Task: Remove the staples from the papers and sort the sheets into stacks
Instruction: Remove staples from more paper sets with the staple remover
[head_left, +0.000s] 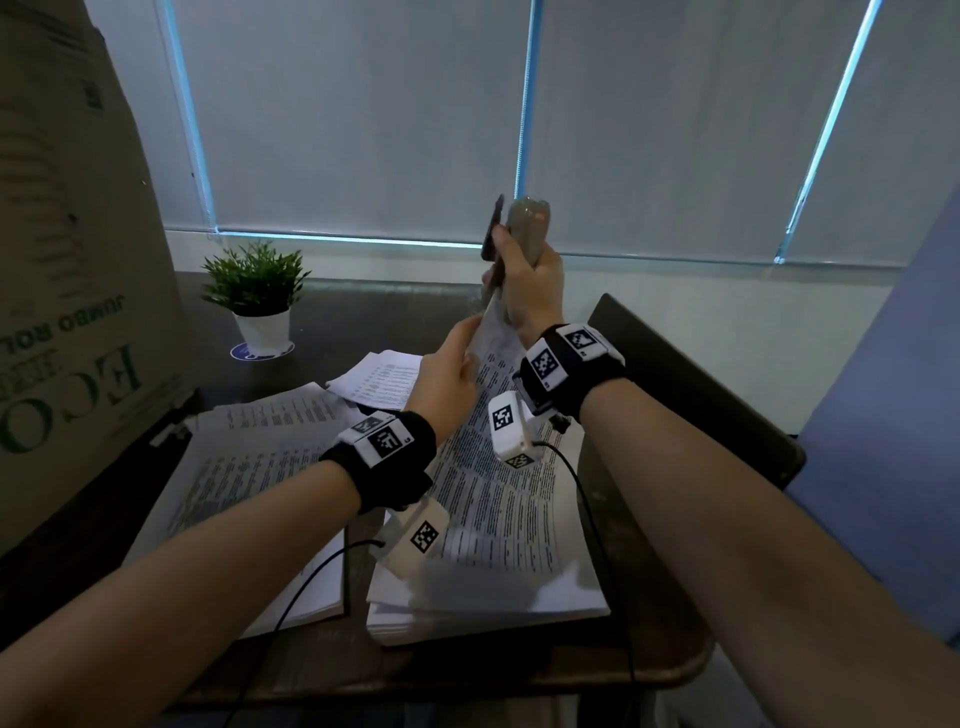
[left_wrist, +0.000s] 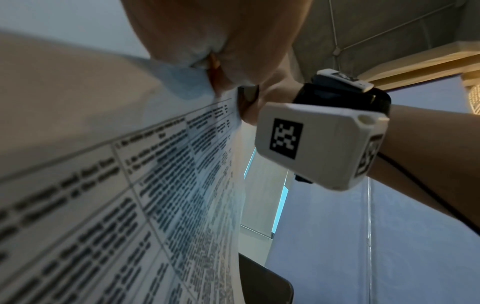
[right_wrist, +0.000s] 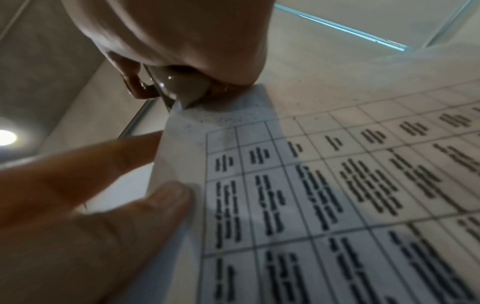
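Right hand (head_left: 532, 291) is gripping a staple remover (head_left: 524, 228), fingers curled round its grey body; the tool is sticking up out of the fist, long axis near upright, dark lever splayed off to the left. In the right wrist view its lower tip (right_wrist: 182, 96) is sitting right at the top corner of the lifted sheet (right_wrist: 337, 185), touching the paper edge; whether it's biting a staple can't be told.

Left hand (head_left: 449, 374) is pinching that same sheet just below the remover, thumb on the printed side and fingers behind, w/ fingertips (right_wrist: 168, 197) pressing the margin. The sheet is being held up off the table (head_left: 519, 670), running at a slant from the corner up by the right hand down toward the stack (head_left: 493, 597) beneath both wrists. It's white, printed w/ a ruled table of small black text, blurred.

A 2nd stack (head_left: 249, 467) is lying to the left, more loose sheets (head_left: 379, 384) behind it. A potted plant (head_left: 257, 291) is standing further back, a cardboard box (head_left: 67, 260) at far left
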